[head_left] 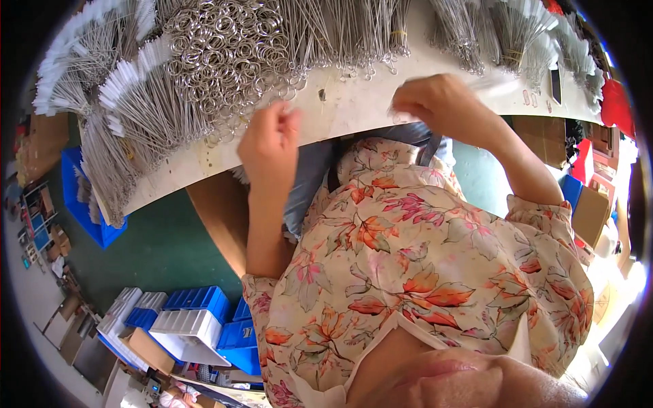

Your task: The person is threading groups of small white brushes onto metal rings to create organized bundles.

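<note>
A: Brushes, the thin wire ones with white tips (129,102), lie in heaps on the pale table (354,109), and everything turns on where they sit from the hands.

B: Start close. Which hand is nearer that heap?

A: Nearest the table's front edge is the left hand (269,146). Its fingers are together and point up toward the table; I cannot tell whether anything thin is pinched between them. The white-tipped heap lies just beyond and to the left of it, with the wires fanning so that their long axes run from the table's middle out toward its left rim, white tips outward.

B: And the other hand?

A: The right hand (442,105) rests on the table farther in, fingers curled together around something pale and blurred; what it is, I cannot tell. It is well apart from the white-tipped heap.

B: What lies past the left hand?

A: A pile of metal rings (224,51), straight beyond the left fingertips. Farther still, at the table's far rim, more wire bundles (517,27).
</note>
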